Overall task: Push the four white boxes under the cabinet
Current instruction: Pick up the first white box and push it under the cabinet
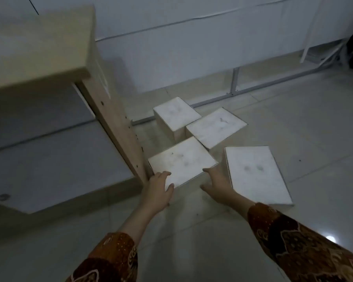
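Head view: four white boxes lie on the tiled floor (pixel 293 119), to the right of a light wooden cabinet (pixel 114 110).

Box positions:
- Near box (pixel 181 161): closest to the cabinet, its left corner just beside the foot of the cabinet's side panel. Both hands are on it.
- Right box (pixel 257 174): just beside the near box on its right, with a narrow gap between them. It is the largest in the frame (it also lies nearest the camera).
- Middle box (pixel 216 126): behind the near box; its near corner appears to touch the near box's far corner.
- Far box (pixel 175 113): behind and left of the middle box, touching it along one side, close to the wall (pixel 192 47).

None of the four boxes is under the cabinet.

Hand state:
- Left hand (pixel 159 188): open, palm against the near box's front-left edge, fingers spread over the top rim. It presses flat and does not clamp.
- Right hand (pixel 218 180): open, fingers reaching forward along the near box's right side, in the gap toward the right box. Whether it also touches the right box cannot be told.
- The hands are apart, one on each side of the near box's front corner.

Both forearms wear brown patterned sleeves (pixel 306 245). A metal frame (pixel 234 82) stands along the wall behind the boxes. The tops of all four boxes show faint grey smudges.
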`<state>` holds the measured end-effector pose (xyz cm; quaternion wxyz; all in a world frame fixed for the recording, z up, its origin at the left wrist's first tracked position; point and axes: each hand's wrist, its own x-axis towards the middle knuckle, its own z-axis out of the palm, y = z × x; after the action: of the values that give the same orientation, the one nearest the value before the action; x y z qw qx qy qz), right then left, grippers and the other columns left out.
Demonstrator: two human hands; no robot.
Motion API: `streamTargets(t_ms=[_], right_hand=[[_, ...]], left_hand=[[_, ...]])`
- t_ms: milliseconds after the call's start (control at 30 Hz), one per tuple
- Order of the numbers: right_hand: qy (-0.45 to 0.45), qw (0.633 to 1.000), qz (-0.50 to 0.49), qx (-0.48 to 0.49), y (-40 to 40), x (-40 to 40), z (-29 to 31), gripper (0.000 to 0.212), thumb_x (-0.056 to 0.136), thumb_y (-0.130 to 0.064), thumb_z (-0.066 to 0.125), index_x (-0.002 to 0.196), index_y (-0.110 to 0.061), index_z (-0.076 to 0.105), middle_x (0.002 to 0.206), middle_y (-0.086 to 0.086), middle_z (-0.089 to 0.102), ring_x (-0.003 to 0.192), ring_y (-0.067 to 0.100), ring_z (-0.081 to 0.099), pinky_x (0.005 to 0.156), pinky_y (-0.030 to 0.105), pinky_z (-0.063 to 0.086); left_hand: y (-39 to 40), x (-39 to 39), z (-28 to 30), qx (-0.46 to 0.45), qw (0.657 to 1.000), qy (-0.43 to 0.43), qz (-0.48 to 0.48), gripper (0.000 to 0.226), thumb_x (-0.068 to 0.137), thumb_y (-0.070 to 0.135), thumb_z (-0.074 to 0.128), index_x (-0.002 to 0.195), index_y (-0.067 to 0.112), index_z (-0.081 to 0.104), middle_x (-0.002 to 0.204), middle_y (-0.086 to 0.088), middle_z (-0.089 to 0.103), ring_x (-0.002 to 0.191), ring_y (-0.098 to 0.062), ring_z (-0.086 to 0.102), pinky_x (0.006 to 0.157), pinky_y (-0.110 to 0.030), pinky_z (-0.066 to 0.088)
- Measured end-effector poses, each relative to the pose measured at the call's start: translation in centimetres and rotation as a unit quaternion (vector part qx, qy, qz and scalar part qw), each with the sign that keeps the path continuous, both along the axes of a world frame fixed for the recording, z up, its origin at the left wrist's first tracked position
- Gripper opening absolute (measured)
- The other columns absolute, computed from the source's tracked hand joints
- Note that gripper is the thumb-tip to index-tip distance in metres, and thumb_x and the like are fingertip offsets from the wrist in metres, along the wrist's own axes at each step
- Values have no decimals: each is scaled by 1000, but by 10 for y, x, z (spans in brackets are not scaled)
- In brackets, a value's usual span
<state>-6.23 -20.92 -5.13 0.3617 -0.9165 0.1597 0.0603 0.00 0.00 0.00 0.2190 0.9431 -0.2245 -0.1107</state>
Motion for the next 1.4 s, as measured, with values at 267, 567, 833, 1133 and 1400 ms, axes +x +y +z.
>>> streamTargets(t_ms=[267,567,833,1133,1400], right_hand=[[-3,995,-77,65,-4,28,-118,60,87,-30,63,140,-15,38,142,10,46,128,25,46,95,27,36],[-39,944,-187,270,22,69,-166,70,87,-34,63,142,-10,28,145,16,39,130,29,42,101,34,39],[-97,853,-320,402,57,94,-186,92,80,-47,67,147,-25,9,155,11,22,135,35,35,105,54,40],[-108,907,-286,289,55,80,-203,78,96,-42,42,150,-21,-11,160,11,11,143,34,21,117,43,22],[-94,944,-195,250,7,47,-205,69,99,-40,35,151,-22,-7,159,9,18,142,31,26,117,44,22]], left_hand=[[4,15,-133,14,998,-10,54,60,85,52,54,138,24,43,135,2,52,122,-20,49,101,-36,42],[10,20,-209,81,995,-61,1,63,90,38,47,147,21,27,151,-2,31,137,-21,31,115,-34,20],[13,25,-225,126,977,-169,-37,67,86,43,44,145,15,29,141,-1,41,129,-22,36,118,-39,18],[-10,-18,-217,88,964,-241,-70,35,69,38,57,92,12,62,87,-4,58,83,-24,55,89,-37,45],[-16,9,-204,-46,986,-158,22,33,85,34,48,110,19,64,108,-1,62,104,-21,55,97,-36,37]])
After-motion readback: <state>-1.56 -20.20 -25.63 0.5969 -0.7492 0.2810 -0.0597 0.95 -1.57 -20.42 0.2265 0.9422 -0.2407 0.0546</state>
